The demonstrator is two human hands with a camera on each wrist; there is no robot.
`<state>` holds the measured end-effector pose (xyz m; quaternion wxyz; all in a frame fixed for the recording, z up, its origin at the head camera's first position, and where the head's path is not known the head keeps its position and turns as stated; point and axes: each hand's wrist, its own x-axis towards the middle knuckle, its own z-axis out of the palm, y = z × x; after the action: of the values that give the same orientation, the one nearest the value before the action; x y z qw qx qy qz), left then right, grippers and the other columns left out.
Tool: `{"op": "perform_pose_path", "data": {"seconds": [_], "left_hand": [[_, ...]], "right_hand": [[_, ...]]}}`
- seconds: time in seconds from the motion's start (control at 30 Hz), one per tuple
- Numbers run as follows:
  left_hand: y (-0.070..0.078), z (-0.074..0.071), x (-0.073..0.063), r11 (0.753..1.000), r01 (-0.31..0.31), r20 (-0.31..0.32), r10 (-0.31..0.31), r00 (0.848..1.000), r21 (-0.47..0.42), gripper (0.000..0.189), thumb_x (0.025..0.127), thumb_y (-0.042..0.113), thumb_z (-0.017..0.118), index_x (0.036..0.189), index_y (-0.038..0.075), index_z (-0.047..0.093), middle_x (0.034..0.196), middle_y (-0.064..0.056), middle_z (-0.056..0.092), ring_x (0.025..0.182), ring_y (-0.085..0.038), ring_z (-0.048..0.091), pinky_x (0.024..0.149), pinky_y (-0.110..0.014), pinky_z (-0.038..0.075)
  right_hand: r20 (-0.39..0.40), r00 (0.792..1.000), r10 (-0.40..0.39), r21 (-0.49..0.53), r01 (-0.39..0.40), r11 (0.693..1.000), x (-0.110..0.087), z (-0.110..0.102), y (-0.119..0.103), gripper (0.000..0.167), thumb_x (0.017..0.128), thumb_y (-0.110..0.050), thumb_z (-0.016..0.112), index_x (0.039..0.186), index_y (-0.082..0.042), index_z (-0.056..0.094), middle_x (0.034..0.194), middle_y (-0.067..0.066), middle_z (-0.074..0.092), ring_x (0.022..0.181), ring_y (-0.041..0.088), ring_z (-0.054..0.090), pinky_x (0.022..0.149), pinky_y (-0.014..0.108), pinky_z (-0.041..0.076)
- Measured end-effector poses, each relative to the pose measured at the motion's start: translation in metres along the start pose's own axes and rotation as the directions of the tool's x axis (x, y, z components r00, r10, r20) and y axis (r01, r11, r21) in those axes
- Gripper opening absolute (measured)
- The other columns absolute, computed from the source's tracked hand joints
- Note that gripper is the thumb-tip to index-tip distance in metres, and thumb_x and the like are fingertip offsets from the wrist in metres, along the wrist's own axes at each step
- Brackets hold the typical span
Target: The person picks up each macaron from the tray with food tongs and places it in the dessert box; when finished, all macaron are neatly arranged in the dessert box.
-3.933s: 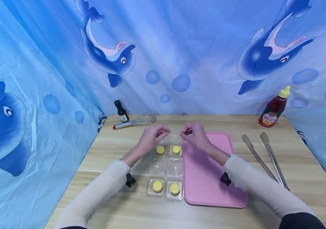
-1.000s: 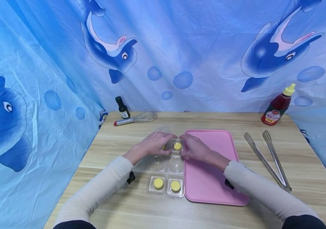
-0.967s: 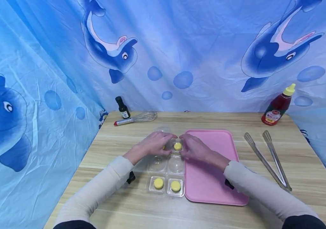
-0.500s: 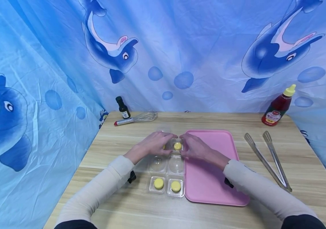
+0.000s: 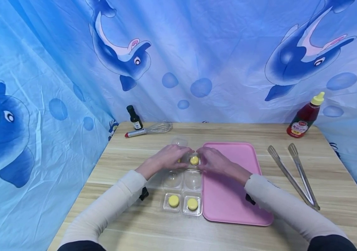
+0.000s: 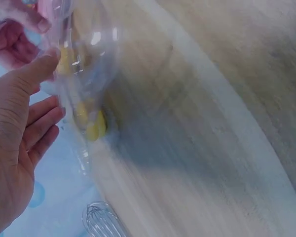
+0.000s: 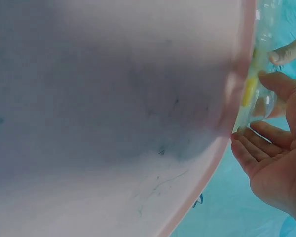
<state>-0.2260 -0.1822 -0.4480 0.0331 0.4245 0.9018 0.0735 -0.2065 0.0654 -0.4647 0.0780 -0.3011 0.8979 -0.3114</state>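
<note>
On the wooden table stand several clear plastic clamshell boxes, each with a yellow round piece in its base. My left hand (image 5: 169, 157) and right hand (image 5: 214, 162) grip the back right box (image 5: 195, 166) from both sides, thumbs at the near edge and fingers at the far edge. Its lid is down over the yellow piece (image 5: 194, 160). In the left wrist view, the thumb touches the clear plastic. A second box with a yellow piece is partly hidden behind my left hand. Two front boxes hold yellow pieces (image 5: 173, 200) (image 5: 192, 204), with their domed lids (image 5: 192, 180) folded back.
A pink tray (image 5: 235, 195) lies right beside the boxes, under my right forearm. Metal tongs (image 5: 294, 177) lie farther right. A red sauce bottle (image 5: 304, 116) stands at the back right. A small dark bottle (image 5: 134, 118) and a whisk (image 5: 150, 130) are at the back left.
Earlier, both hands pinched the raised lid at the back; they have since come down toward me and hold the box with its lid lowered. Over the last second they barely moved.
</note>
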Motion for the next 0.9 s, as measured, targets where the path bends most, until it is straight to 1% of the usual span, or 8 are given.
{"op": "perform_pose_path", "data": {"seconds": [0.1,0.2,0.33,0.5,0.63,0.73,0.83,0.9], "left_hand": [[0.001,0.0,0.0,1.0,-0.004,0.0,0.004,1.0,0.011,0.062,0.093,0.04,0.083,0.145,0.015,0.06,0.124,-0.001,0.075,0.098,-0.014,0.071,0.1,-0.036,0.056],[0.0,0.001,-0.001,1.0,-0.002,0.0,0.002,1.0,0.009,0.062,0.094,0.04,0.082,0.146,0.015,0.059,0.124,-0.001,0.075,0.099,-0.015,0.071,0.101,-0.037,0.056],[0.0,0.002,-0.001,1.0,0.0,0.004,0.0,1.0,0.016,0.063,0.095,0.041,0.081,0.148,0.016,0.057,0.127,-0.001,0.074,0.101,-0.015,0.071,0.104,-0.038,0.054],[0.0,0.003,-0.002,1.0,-0.007,0.001,0.007,1.0,0.025,0.064,0.096,0.042,0.08,0.15,0.017,0.056,0.135,-0.003,0.071,0.109,-0.017,0.07,0.11,-0.041,0.051],[0.0,0.003,-0.004,0.999,-0.007,0.004,0.007,1.0,0.033,0.066,0.098,0.042,0.077,0.153,0.015,0.054,0.148,-0.006,0.063,0.128,-0.023,0.064,0.119,-0.046,0.044],[-0.002,0.001,-0.006,1.0,0.004,-0.001,-0.004,1.0,0.031,0.067,0.1,0.041,0.074,0.156,0.014,0.051,0.156,-0.007,0.057,0.139,-0.027,0.057,0.123,-0.047,0.039],[-0.006,-0.005,-0.007,1.0,0.019,-0.039,-0.019,0.999,0.01,0.065,0.102,0.037,0.072,0.157,0.011,0.049,0.157,-0.008,0.055,0.142,-0.028,0.054,0.123,-0.048,0.039],[-0.01,-0.012,-0.008,0.999,0.04,-0.077,-0.042,0.996,-0.021,0.064,0.103,0.033,0.072,0.158,0.01,0.048,0.158,-0.01,0.054,0.143,-0.029,0.053,0.123,-0.049,0.039]], "right_hand": [[-0.005,1.0,-0.019,-0.011,0.019,1.0,0.0,0.001,0.0,0.06,0.084,-0.012,0.089,0.136,0.005,0.063,0.087,-0.003,0.064,0.074,0.01,0.06,0.067,0.028,0.057],[-0.008,1.0,-0.019,-0.023,0.019,1.0,0.0,0.002,0.0,0.059,0.085,-0.012,0.088,0.135,0.005,0.064,0.086,-0.002,0.065,0.074,0.011,0.059,0.068,0.028,0.057],[0.003,1.0,-0.001,-0.021,0.001,1.0,-0.001,0.0,-0.002,0.062,0.085,-0.013,0.088,0.138,0.005,0.062,0.087,-0.002,0.064,0.074,0.011,0.06,0.07,0.029,0.057],[0.008,1.0,0.004,-0.025,-0.004,1.0,-0.002,-0.001,-0.002,0.068,0.085,-0.015,0.089,0.141,0.008,0.058,0.089,-0.002,0.064,0.076,0.01,0.06,0.073,0.029,0.058],[-0.001,1.0,0.0,-0.045,0.0,0.999,-0.002,-0.001,-0.002,0.067,0.085,-0.016,0.088,0.141,0.008,0.058,0.104,0.006,0.067,0.081,0.012,0.06,0.079,0.032,0.06],[-0.017,1.0,0.018,-0.056,-0.019,0.998,-0.002,-0.002,-0.001,0.07,0.088,-0.021,0.087,0.144,0.007,0.055,0.115,0.012,0.066,0.086,0.015,0.062,0.088,0.037,0.06],[-0.052,0.999,0.016,-0.055,-0.019,0.998,0.001,-0.005,-0.001,0.073,0.092,-0.025,0.084,0.148,0.008,0.051,0.124,0.017,0.066,0.095,0.02,0.063,0.098,0.043,0.058],[-0.068,0.998,0.011,-0.043,-0.013,0.999,0.004,-0.007,-0.002,0.075,0.095,-0.027,0.081,0.152,0.008,0.047,0.124,0.019,0.066,0.094,0.022,0.064,0.098,0.045,0.058]]}}
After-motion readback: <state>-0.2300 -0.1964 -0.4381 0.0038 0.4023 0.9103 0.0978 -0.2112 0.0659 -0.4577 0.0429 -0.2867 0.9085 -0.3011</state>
